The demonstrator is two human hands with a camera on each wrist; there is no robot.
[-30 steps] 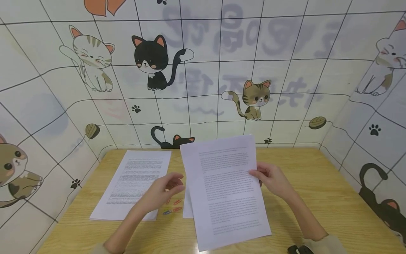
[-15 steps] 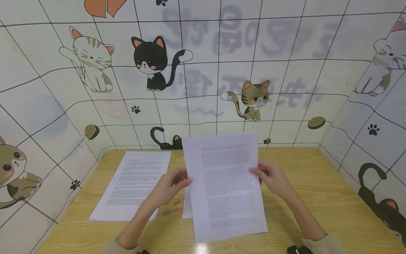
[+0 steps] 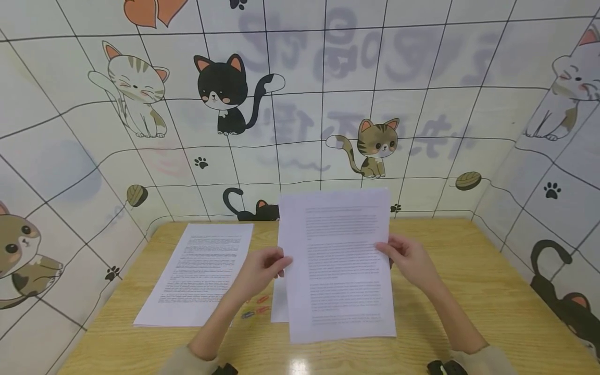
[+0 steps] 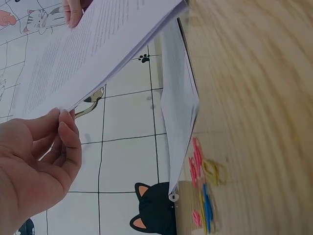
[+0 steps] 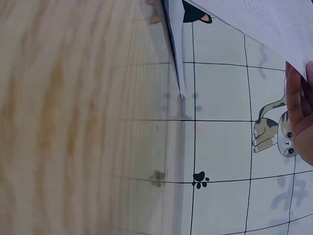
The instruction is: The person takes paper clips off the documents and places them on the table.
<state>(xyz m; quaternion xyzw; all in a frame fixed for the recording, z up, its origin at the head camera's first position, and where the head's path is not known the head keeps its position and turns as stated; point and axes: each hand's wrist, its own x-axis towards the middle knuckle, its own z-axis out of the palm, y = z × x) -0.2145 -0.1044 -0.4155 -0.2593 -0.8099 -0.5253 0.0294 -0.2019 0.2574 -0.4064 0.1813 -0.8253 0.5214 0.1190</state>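
Observation:
A few printed sheets of paper (image 3: 344,271) are held upright above the table, text facing the head camera. The left hand (image 3: 262,271) pinches their left edge between thumb and fingers; in the left wrist view the thumb and fingertips of that left hand (image 4: 46,156) meet at the paper's edge, where more than one layer shows. On the opposite edge the right hand (image 3: 410,260) pinches the sheets at about mid-height. Behind them, more paper (image 3: 279,302) lies on the table, mostly hidden.
A printed stack of paper (image 3: 197,276) lies on the wooden table (image 3: 469,291) at the left. Several coloured paper clips (image 3: 255,311) lie between it and the held sheets. A wall (image 3: 300,104) with cat drawings stands behind the table.
The left hand has come to the sheets' left edge and now pinches it. The sheets have straightened from a tilt and risen slightly, moving a little right.

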